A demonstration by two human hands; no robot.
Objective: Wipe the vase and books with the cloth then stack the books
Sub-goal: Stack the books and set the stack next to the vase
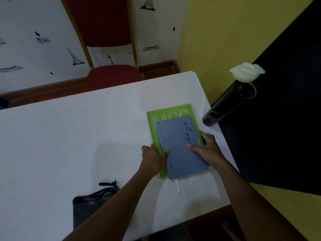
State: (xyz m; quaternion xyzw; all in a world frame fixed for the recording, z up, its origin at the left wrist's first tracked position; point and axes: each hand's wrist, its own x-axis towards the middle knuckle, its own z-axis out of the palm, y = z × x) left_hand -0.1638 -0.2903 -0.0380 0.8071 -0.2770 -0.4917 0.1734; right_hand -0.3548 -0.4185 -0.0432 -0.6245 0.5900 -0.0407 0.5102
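A blue book point(178, 146) lies on top of a larger green book point(171, 111) on the white table point(69, 136), near its right side. My left hand point(153, 158) grips the left edge of the blue book, thumb on its cover. My right hand point(207, 147) holds the right edge, thumb flat on the cover. A white bookmark ribbon point(178, 186) hangs from the blue book's near end. A tall black vase point(225, 106) with a white flower point(246, 72) stands at the table's right edge. The dark cloth point(90, 204) lies crumpled near the front edge, left of my left forearm.
A red chair point(112, 75) with a gold frame stands behind the table's far edge. A black panel point(286, 119) and a yellow wall point(225, 32) are to the right. Patterned white wallpaper covers the far wall.
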